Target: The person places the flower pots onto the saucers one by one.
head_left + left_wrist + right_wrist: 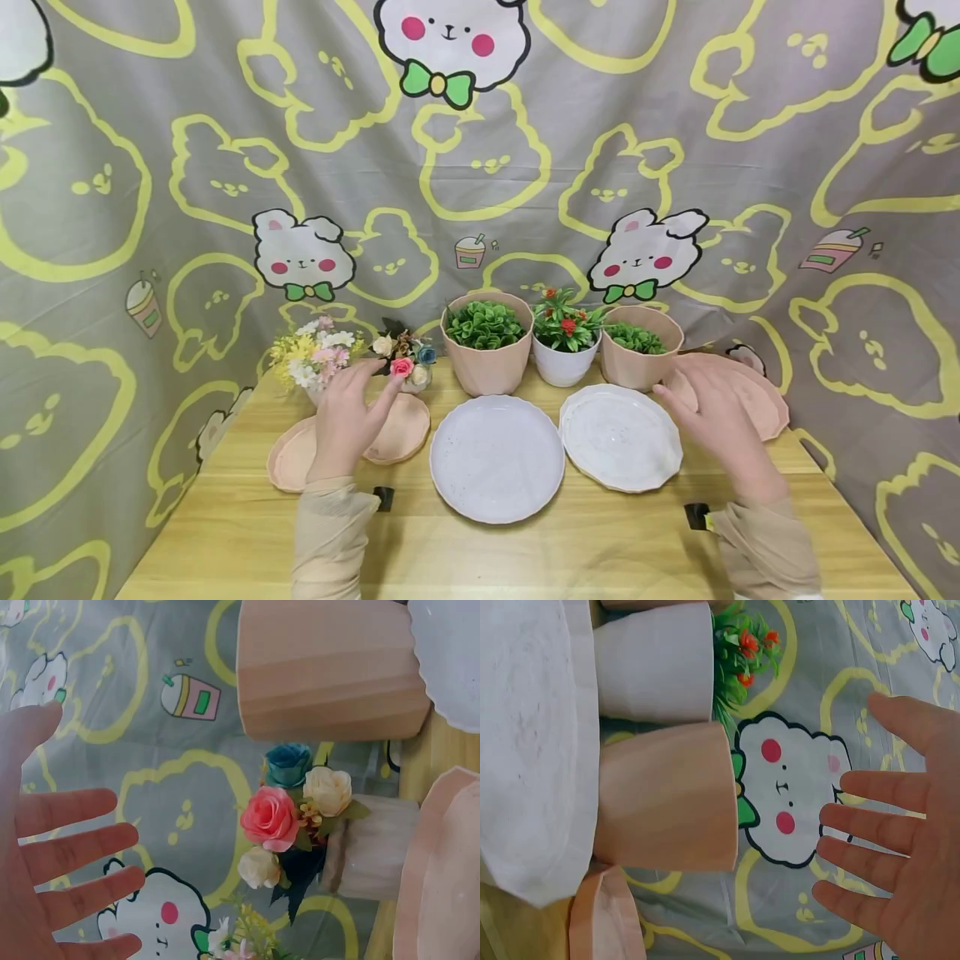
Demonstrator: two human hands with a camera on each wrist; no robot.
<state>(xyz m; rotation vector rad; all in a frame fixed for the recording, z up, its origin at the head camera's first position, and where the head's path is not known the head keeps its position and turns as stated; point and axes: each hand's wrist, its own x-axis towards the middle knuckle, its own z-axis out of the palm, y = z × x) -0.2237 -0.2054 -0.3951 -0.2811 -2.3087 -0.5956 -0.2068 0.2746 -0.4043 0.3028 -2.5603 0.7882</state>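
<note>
My left hand (351, 417) hovers over the two small pink saucers at the left, fingers spread and holding nothing. Just beyond it stand a pot of pink, cream and blue roses (271, 817) and a pot of white and yellow flowers (318, 354). My right hand (716, 417) is raised above the right side of the table, near the smaller pink pot (667, 796) with a green plant; its fingers are extended with nothing in them. A large pink saucer (757, 396) lies partly hidden behind that hand. Between the hands lie a pale lavender plate (497, 458) and a white saucer (621, 437).
Along the back of the wooden table (570, 550) stand a larger pink pot (491, 367) with a leafy plant and a white pot (566, 364) with red flowers. Pink saucers (401, 429) (288, 458) lie at the left. A patterned curtain (480, 183) hangs close behind.
</note>
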